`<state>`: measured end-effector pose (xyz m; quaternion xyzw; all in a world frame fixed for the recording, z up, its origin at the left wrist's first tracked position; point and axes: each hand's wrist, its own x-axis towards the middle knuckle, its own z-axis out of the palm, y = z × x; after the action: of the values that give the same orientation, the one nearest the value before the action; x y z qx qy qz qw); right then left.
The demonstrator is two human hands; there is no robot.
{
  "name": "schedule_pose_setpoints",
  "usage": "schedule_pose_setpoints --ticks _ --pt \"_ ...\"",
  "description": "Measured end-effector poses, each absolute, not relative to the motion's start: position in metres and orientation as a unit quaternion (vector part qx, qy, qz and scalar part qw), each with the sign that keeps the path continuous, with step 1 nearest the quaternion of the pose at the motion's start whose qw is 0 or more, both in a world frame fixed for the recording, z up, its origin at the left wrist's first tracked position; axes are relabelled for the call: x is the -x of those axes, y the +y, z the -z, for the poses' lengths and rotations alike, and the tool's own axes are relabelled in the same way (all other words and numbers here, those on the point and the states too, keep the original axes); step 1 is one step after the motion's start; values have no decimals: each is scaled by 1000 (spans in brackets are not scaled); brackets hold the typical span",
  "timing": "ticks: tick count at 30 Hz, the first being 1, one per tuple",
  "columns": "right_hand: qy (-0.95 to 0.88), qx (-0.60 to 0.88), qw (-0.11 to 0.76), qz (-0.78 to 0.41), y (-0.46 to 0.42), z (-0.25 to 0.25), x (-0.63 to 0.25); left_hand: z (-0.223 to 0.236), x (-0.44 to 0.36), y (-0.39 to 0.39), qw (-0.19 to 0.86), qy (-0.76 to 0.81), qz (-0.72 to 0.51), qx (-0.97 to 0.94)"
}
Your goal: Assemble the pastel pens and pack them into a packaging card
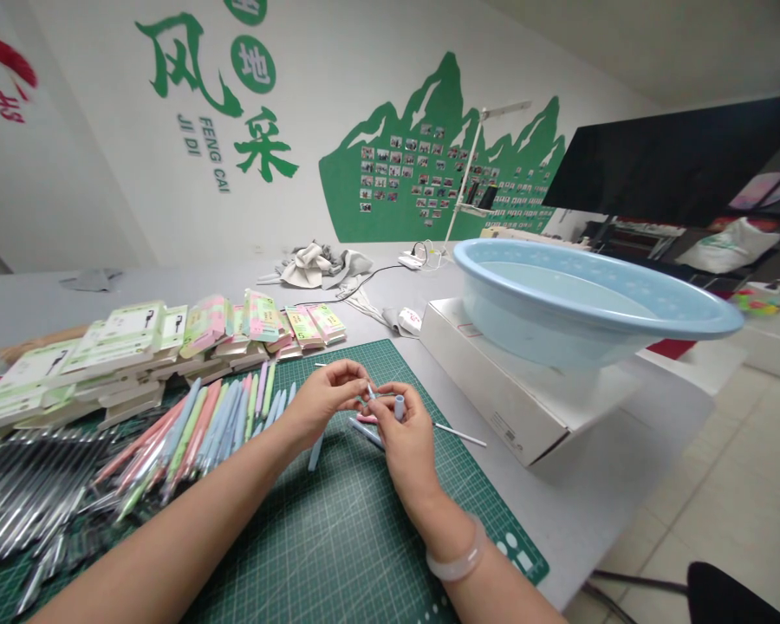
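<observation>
Over the green cutting mat [312, 537], my left hand [321, 403] and my right hand [412, 442] meet at the fingertips. The left fingers pinch a small, pale, pointed pen part [371, 393], which the right fingertips also seem to touch. A short light blue pen part [399, 407] stands up from the closed right fingers. Below that hand are a blue pen barrel [366, 432] and a pink piece [367, 419], both partly hidden. Another blue pen piece [315, 454] lies under my left wrist. A thin white stick [461, 434] rests on the mat's right edge.
Pastel pens [214, 425] lie in a row left of my hands, beside many dark clear pens or refills [26, 485]. Small boxes [136, 338] are stacked behind them. To the right, a blue basin [591, 303] sits on a white box [494, 381]. Cloth scraps [318, 264] lie farther back.
</observation>
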<state>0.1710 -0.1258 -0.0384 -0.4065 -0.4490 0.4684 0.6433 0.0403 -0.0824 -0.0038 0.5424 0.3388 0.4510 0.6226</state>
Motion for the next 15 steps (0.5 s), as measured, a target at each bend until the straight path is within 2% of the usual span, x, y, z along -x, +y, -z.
schedule_pose_setpoints --ticks 10,13,15 --pt "-476 397 612 -491 -126 32 -173 4 -28 -93 607 357 -457 -543" --pt "-508 408 568 -502 -116 30 -190 3 -12 -83 547 394 -482 -560" --pt "-517 453 553 -471 -108 31 -204 7 2 -74 457 440 -458 -623"
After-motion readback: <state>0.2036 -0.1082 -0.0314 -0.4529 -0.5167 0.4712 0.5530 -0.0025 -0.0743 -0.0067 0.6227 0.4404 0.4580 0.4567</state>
